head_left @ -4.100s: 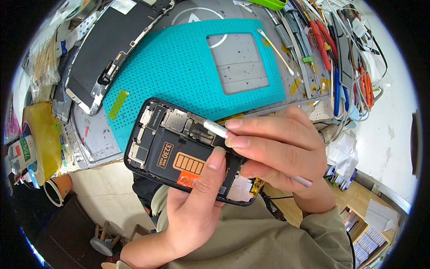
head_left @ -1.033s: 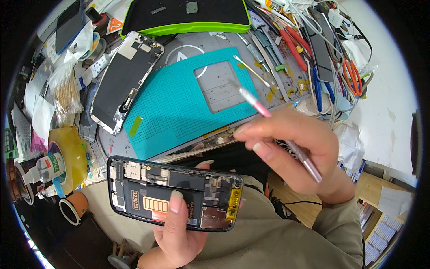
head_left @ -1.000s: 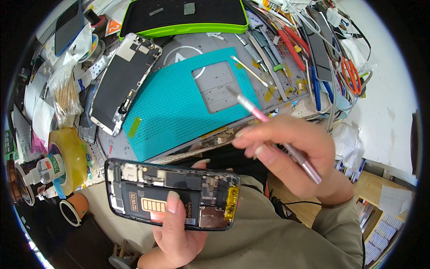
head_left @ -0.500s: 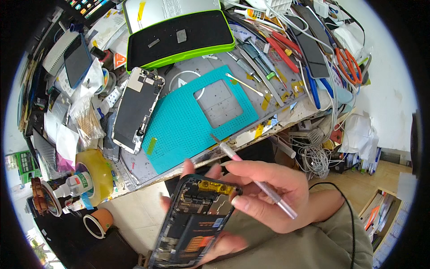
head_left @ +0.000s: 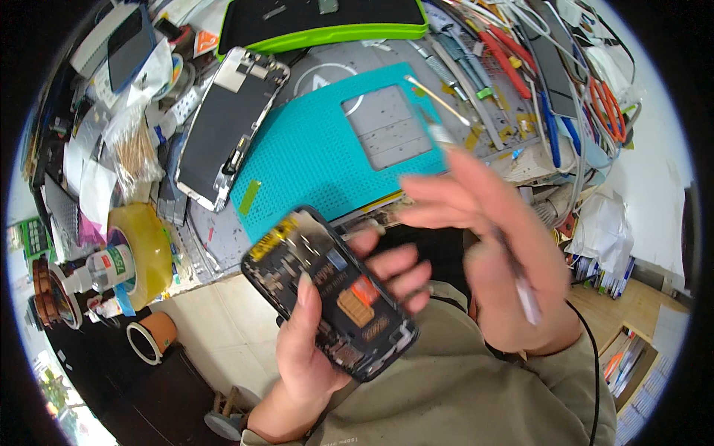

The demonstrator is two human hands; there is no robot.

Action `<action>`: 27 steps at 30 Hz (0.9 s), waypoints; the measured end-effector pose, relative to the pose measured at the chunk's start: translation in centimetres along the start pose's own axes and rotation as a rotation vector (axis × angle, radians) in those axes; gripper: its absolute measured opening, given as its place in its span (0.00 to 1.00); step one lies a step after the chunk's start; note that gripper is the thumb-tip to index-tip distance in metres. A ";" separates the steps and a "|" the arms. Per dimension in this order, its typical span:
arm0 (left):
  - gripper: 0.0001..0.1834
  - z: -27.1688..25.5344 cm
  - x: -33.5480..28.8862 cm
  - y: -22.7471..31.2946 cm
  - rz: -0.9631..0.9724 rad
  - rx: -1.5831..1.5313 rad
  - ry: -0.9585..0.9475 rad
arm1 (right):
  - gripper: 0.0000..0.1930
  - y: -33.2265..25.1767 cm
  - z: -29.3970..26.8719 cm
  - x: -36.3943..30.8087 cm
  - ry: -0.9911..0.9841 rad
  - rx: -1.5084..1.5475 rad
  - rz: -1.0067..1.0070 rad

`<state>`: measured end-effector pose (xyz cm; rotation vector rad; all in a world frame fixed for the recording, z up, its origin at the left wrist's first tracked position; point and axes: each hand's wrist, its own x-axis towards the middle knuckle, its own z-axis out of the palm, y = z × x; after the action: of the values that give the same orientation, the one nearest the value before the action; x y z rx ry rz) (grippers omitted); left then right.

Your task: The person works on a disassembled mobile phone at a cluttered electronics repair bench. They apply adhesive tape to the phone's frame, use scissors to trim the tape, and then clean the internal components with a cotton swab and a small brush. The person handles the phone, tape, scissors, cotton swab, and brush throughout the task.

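Observation:
My left hand holds an opened smartphone body, tilted, with its inner side facing up. The thumb lies over one edge and the fingers come round the other. Inside show a dark battery with orange markings, small metal parts and yellow tape near the top end. Smeared by motion, my right hand is raised to the right of the phone and apart from it. A pen-shaped craft knife with a silver handle is gripped in it; its tip is blurred above the teal perforated mat.
A detached phone screen lies left of the mat, a cotton swab on its far right. Behind stands a green-rimmed black tray. Pliers, screwdrivers and cables crowd the right; a tape roll stands at the left edge.
My right hand has moved up and away from the phone with the craft knife. The phone in my left hand has turned, its top now leaning left. The view has shifted downward.

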<state>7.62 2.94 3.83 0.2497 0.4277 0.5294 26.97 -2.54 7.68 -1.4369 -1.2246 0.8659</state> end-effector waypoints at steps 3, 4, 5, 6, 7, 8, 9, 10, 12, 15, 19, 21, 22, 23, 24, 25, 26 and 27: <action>0.40 -0.7 1.2 -0.1 0.039 0.021 0.080 | 0.23 0.6 -2.4 -0.2 -0.173 -0.290 -0.382; 0.39 -0.9 1.4 -0.4 0.054 0.004 0.074 | 0.23 0.8 -2.2 -1.1 -0.172 -0.345 -0.419; 0.40 -1.2 1.4 -0.7 0.060 -0.119 0.067 | 0.21 1.3 -1.7 -1.6 -0.130 -0.374 -0.444; 0.40 -1.4 1.5 -0.9 0.075 -0.129 0.054 | 0.19 1.6 -1.2 -2.0 -0.090 -0.404 -0.468; 0.40 -1.3 1.5 -1.0 0.091 -0.138 0.040 | 0.17 1.9 -0.7 -2.5 -0.048 -0.434 -0.490; 0.40 -0.6 1.4 -0.9 0.076 -0.075 0.164 | 0.17 2.5 -0.2 -2.9 -0.001 -0.447 -0.500; 0.40 -0.5 1.5 -0.9 0.082 -0.047 0.170 | 0.16 2.7 0.1 -3.2 0.027 -0.459 -0.509; 0.40 -0.6 1.5 -0.9 0.077 -0.053 0.172 | 0.15 3.0 0.4 -3.5 0.056 -0.473 -0.516; 0.40 -0.5 1.5 -1.0 0.073 -0.077 0.181 | 0.14 3.2 0.8 -4.1 0.094 -0.499 -0.517; 0.39 -0.1 1.5 -1.0 0.091 -0.107 0.193 | 0.14 3.2 1.7 -4.6 0.141 -0.514 -0.506; 0.39 -0.1 1.6 -1.0 0.099 -0.112 0.182 | 0.12 3.3 1.3 -5.2 0.094 -0.544 -0.500; 0.39 -0.2 1.6 -1.0 0.096 -0.121 0.183 | 0.12 3.4 1.0 -5.6 0.063 -0.549 -0.495; 0.39 -0.2 1.6 -1.0 0.096 -0.111 0.187 | 0.12 3.4 0.9 -5.8 0.058 -0.546 -0.495; 0.39 -0.1 1.6 -1.0 0.094 -0.107 0.197 | 0.11 3.4 0.8 -6.1 0.053 -0.542 -0.495; 0.39 0.0 1.6 -0.9 0.093 -0.102 0.204 | 0.11 3.4 0.8 -6.3 0.049 -0.539 -0.497; 0.39 0.0 1.6 -0.9 0.093 -0.098 0.211 | 0.11 3.3 0.6 -6.5 0.030 -0.539 -0.492; 0.39 0.1 1.5 -0.9 0.093 -0.093 0.217 | 0.11 3.2 0.4 -6.7 0.011 -0.539 -0.486; 0.38 0.1 1.5 -0.9 0.095 -0.090 0.213 | 0.11 3.1 0.2 -6.9 -0.005 -0.537 -0.480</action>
<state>9.25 3.01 3.09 0.1279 0.5989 0.6701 26.02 -9.14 4.02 -1.4438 -1.7971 0.2153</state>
